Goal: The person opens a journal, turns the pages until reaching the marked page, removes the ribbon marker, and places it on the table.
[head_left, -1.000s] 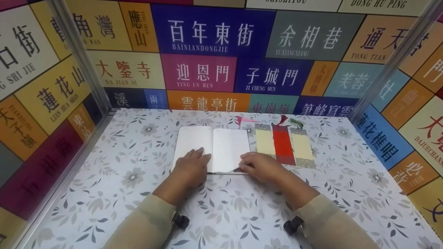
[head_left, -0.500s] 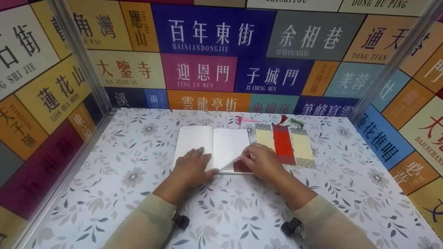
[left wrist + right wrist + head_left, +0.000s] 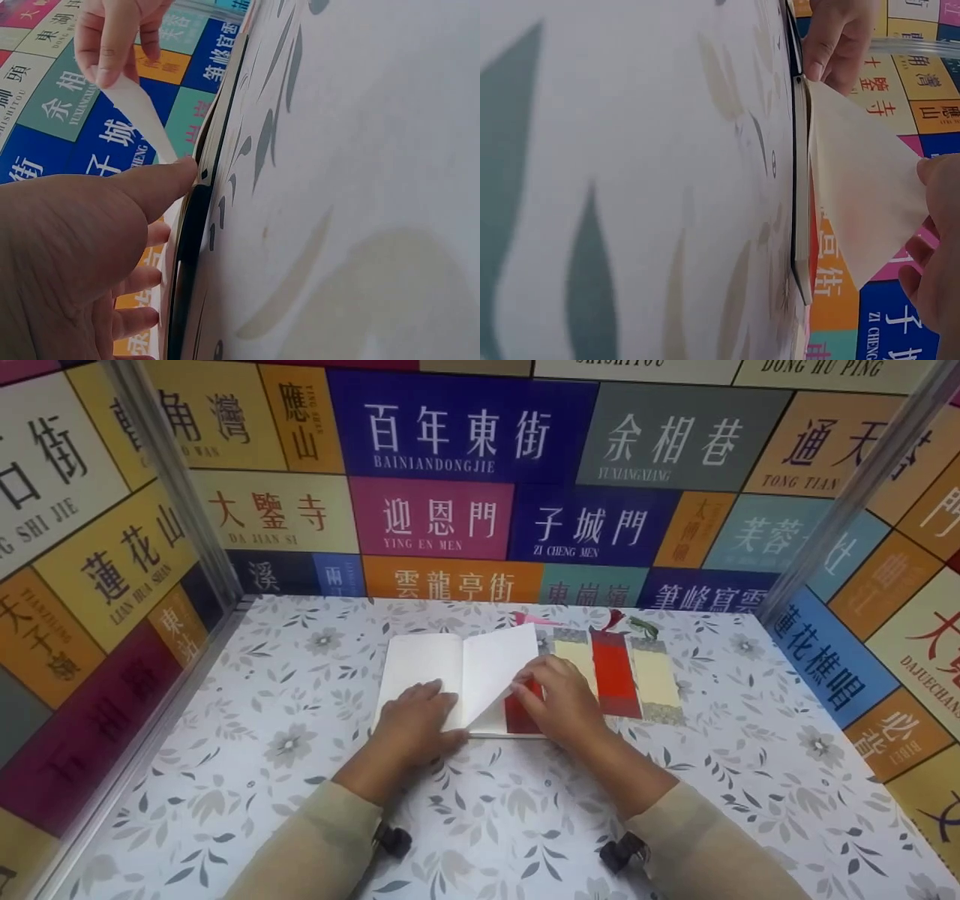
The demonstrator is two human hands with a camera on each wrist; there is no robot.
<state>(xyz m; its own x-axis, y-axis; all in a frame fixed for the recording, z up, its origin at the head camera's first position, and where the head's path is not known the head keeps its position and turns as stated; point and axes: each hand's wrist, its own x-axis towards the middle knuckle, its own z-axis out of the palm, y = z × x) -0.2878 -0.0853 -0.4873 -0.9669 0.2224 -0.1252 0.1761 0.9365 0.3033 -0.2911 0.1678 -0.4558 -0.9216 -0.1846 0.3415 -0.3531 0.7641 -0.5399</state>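
An open notebook (image 3: 420, 660) with blank white pages lies on the floral tabletop. My left hand (image 3: 416, 724) rests flat on its left page, the thumb stretched to the lower edge by the spine. With thumb and fingers my right hand (image 3: 566, 705) pinches the outer edge of the right-hand page (image 3: 862, 180), which is raised and curled up toward the spine. Under that page a dark red piece (image 3: 521, 716) shows on the notebook's right side; its upper part is hidden. In the left wrist view the page runs as a narrow strip from the right fingers to the left thumb.
To the notebook's right lie a cream bookmark (image 3: 574, 656), a red bookmark (image 3: 615, 675) and another cream bookmark (image 3: 655, 679). Pink, dark red and green tassels lie at their far ends. Sign-covered panels (image 3: 465, 427) enclose the table's back and sides.
The right hand has pinched the page's lower corner and lifted it up and leftward, uncovering the dark red piece. The left thumb has spread toward the spine; the left hand otherwise stays in place.
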